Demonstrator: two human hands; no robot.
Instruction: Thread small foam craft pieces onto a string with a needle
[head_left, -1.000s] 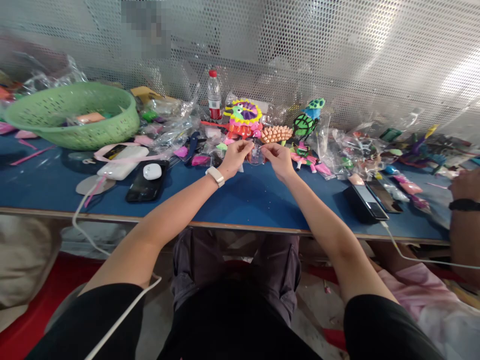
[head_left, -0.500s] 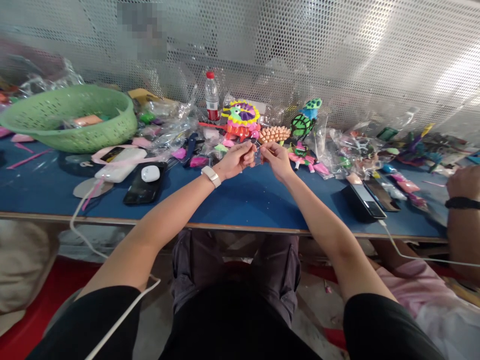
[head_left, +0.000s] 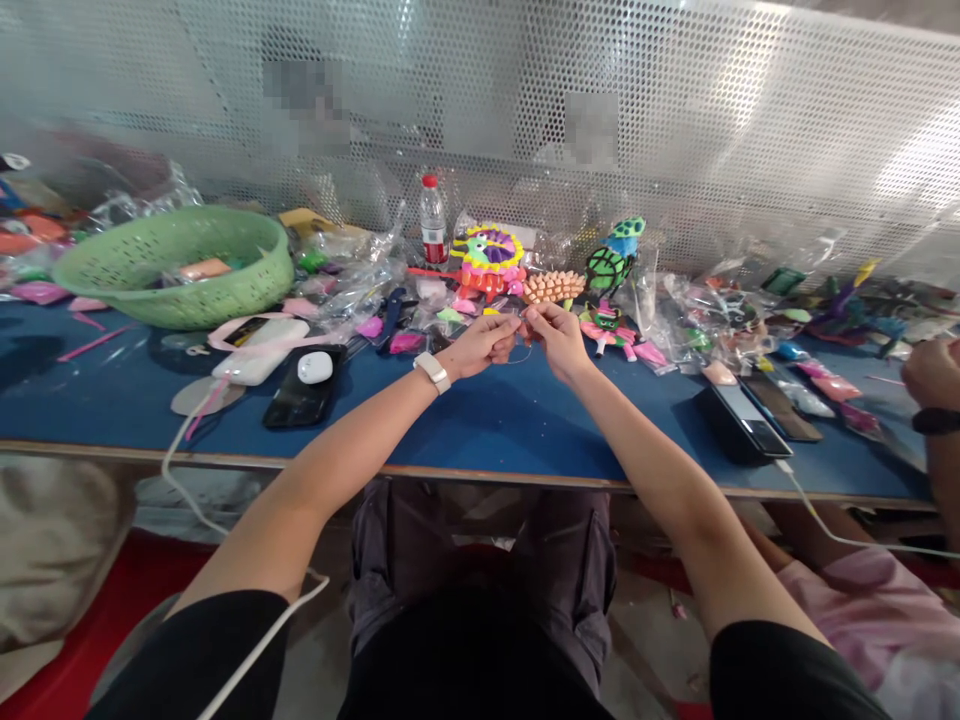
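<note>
Above the blue table (head_left: 465, 420), my left hand (head_left: 484, 345) and my right hand (head_left: 556, 340) meet, fingertips pinched close together. A thin, pale wire-like strand (head_left: 523, 358) runs between them and loops just below the fingers; whether it is wire or thread I cannot tell. Behind the hands sits a brightly coloured clay figure (head_left: 491, 250) with a yellow-edged purple shell. Beside it lies a brown spiky clay piece (head_left: 553, 288). A green-and-black figure with a blue spotted top (head_left: 611, 262) stands to its right. Close to my right hand is a pink-and-green figure (head_left: 606, 328).
A green plastic basket (head_left: 180, 300) stands at left, near a black phone (head_left: 289, 400) with a white case on it. A red-capped bottle (head_left: 433, 220) stands behind. Plastic bags (head_left: 712, 310) and a black device with a cable (head_left: 739, 425) lie at right, near another person's arm (head_left: 937, 390).
My fingertips have come closer together, and the strand now shows as a loop beneath them. The whole view has shifted slightly, so the table sits lower and further right.
</note>
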